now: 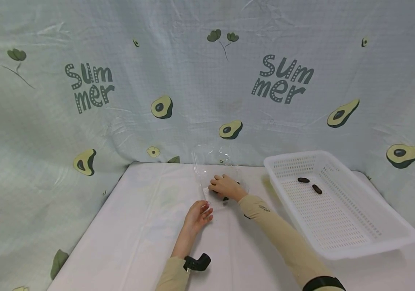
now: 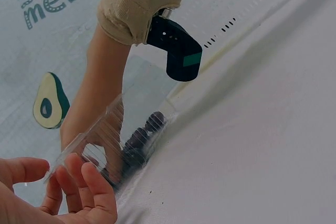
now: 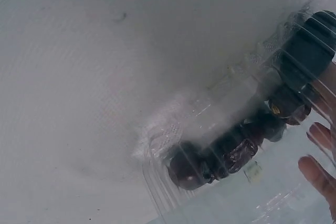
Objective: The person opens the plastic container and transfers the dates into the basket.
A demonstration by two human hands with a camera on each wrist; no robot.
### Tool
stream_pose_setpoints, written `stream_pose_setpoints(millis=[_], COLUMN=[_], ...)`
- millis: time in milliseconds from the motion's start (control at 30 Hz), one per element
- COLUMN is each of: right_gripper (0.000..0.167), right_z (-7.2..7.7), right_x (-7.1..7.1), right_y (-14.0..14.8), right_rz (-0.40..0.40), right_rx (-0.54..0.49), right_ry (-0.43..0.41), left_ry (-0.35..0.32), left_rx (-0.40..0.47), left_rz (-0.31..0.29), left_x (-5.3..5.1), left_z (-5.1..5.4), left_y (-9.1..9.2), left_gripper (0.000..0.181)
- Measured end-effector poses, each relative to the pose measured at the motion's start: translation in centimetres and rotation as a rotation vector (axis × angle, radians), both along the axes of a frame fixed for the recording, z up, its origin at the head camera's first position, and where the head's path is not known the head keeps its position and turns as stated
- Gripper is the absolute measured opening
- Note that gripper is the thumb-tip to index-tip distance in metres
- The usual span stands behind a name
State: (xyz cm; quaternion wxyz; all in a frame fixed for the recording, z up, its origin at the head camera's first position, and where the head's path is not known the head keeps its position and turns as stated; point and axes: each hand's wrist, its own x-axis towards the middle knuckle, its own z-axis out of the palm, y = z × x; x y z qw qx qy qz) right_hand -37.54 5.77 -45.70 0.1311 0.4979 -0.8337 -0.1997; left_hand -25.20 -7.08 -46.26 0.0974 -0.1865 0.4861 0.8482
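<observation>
A clear plastic box (image 1: 201, 171) stands at the back of the table with its lid raised. Several dark dates (image 3: 186, 166) lie in a row along it, seen through the ribbed wall. My left hand (image 1: 196, 216) pinches the box's near edge between thumb and forefinger; its other fingers (image 2: 97, 184) are loosely bent. Inside the box is my right hand (image 1: 226, 187), coming in from the right. Its fingers hold a dark date (image 3: 308, 51) at the end of the row, partly hidden by plastic and hand.
On the right stands a white perforated basket (image 1: 338, 220), with two dates (image 1: 303, 180) on its floor. A white cloth (image 1: 134, 226) covers the table. Behind the box hangs a printed sheet (image 1: 189, 72) with avocado pictures.
</observation>
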Motion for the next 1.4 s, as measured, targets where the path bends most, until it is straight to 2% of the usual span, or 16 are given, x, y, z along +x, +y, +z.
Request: stream_pose_setpoints(millis=[267, 500, 667, 1000, 1167, 1400], right_gripper=[0.028, 0.025, 0.023, 0.020, 0.025, 0.030], right_z=[0.5, 1.3, 3.1, 6.8, 8.6, 10.1], right_x=[0.0, 0.0, 0.7, 2.4, 3.3, 4.1], right_y=[0.1, 0.4, 0.8, 2.4, 3.3, 5.1], right_rz=[0.024, 0.083, 0.119, 0.186, 0.196, 0.189], right_rx=[0.002, 0.011, 0.004, -0.084, -0.079, -0.072], right_ry=[-0.010, 0.013, 0.019, 0.000, 0.065, 0.122], left_ry=[0.001, 0.002, -0.001, 0.006, 0.009, 0.000], left_rx=[-0.011, -0.008, -0.004, -0.002, 0.007, 0.006], left_rz=[0.002, 0.000, 0.008, 0.006, 0.002, 0.000], left_x=[0.0, 0.0, 0.0, 0.0, 0.1, 0.0], left_z=[0.1, 0.1, 0.0, -0.1, -0.1, 0.0], left_y=[0.1, 0.0, 0.0, 0.1, 0.0, 0.0], left_gripper=[0.005, 0.005, 0.005, 0.005, 0.007, 0.007])
